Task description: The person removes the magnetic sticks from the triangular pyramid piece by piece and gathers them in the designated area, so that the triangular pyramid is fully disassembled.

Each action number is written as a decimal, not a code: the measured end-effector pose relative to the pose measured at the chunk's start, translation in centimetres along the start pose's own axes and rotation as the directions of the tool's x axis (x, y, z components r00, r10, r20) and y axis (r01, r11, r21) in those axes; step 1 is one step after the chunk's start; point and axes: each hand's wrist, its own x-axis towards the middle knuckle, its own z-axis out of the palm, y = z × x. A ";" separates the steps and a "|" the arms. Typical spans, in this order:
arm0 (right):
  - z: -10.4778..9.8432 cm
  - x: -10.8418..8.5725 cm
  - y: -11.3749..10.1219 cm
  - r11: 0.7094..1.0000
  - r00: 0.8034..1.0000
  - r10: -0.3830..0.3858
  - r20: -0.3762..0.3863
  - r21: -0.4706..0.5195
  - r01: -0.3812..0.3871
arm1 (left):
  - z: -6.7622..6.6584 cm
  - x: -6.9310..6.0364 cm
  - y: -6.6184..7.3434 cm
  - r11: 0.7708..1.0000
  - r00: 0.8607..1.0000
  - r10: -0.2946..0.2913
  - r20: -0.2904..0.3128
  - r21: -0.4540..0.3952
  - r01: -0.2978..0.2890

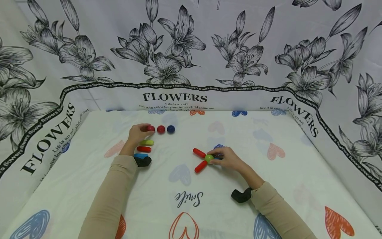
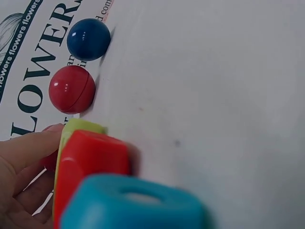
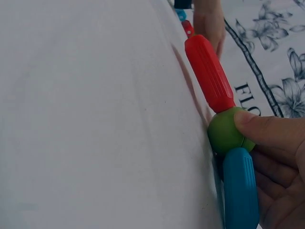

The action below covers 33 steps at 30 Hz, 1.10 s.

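Note:
At the back left, my left hand pinches a red ball between thumb and fingers. Beside it in a row lie another red ball and a dark blue ball. Nearer than the left hand's fingers are a yellow-green stick, a red stick and a light blue stick. My right hand grips a green ball right of centre. Two red sticks and a blue stick are joined to that ball; the fingers partly cover the blue one.
A white cloth printed with hearts covers the table. Behind it and at the sides hangs a flower-printed curtain. A black wrist device sits by the right cuff, and another by the left cuff, close to the light blue stick.

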 end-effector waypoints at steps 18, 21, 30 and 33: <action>0.3 -0.1 -0.2 1.000 1.000 -0.023 -0.019 0.016 0.023 | -1.0 -1.3 0.1 0.998 0.998 0.060 -0.031 0.013 -0.060; 0.3 -0.2 -0.2 1.000 1.000 -0.016 -0.026 0.018 0.017 | -1.1 -1.9 0.3 0.991 0.988 0.131 -0.084 0.019 -0.130; 0.5 -0.3 -0.3 0.999 0.998 -0.036 -0.050 -0.019 0.035 | -0.6 -4.1 1.1 0.966 0.954 0.253 -0.163 -0.005 -0.257; 0.5 -0.3 -0.3 0.998 0.997 -0.061 -0.055 -0.030 0.059 | -0.4 -4.9 1.5 0.962 0.952 0.268 -0.146 -0.005 -0.272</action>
